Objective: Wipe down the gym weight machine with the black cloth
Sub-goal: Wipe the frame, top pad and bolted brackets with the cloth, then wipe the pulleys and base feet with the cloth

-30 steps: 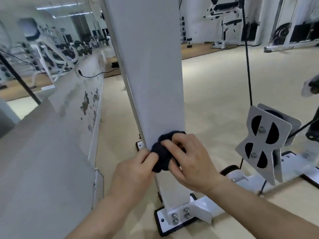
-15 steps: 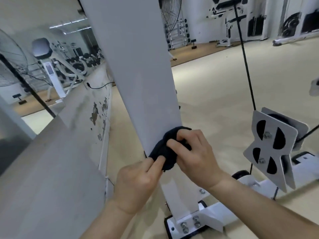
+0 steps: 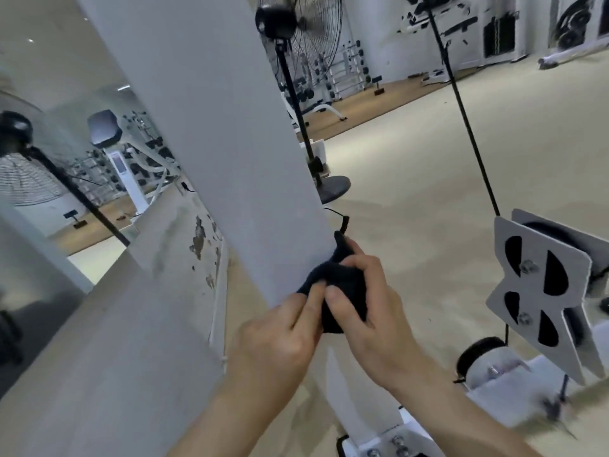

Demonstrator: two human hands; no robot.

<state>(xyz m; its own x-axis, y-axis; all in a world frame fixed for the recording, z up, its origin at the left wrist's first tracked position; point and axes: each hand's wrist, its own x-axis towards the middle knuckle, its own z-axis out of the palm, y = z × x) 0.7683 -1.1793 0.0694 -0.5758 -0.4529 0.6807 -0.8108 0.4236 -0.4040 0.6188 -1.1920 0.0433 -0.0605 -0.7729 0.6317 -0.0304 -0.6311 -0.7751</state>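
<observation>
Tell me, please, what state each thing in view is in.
black cloth: bunched up, pressed against the post's edge.
left hand: pinches the cloth.
right hand: fingers curled over the cloth.
white post: bolted at its base.
cable: taut, running down to the pulley bracket.
floor fan: standing; whether it runs cannot be told.
wall paint: peeled in patches.

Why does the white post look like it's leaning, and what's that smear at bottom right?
Head view: the wide-angle lens, probably with a tilted head, slants the white post; at lower right the machine base is streaked by motion blur; the left hand and right hand on the black cloth look fairly sharp, in soft even light.
</observation>
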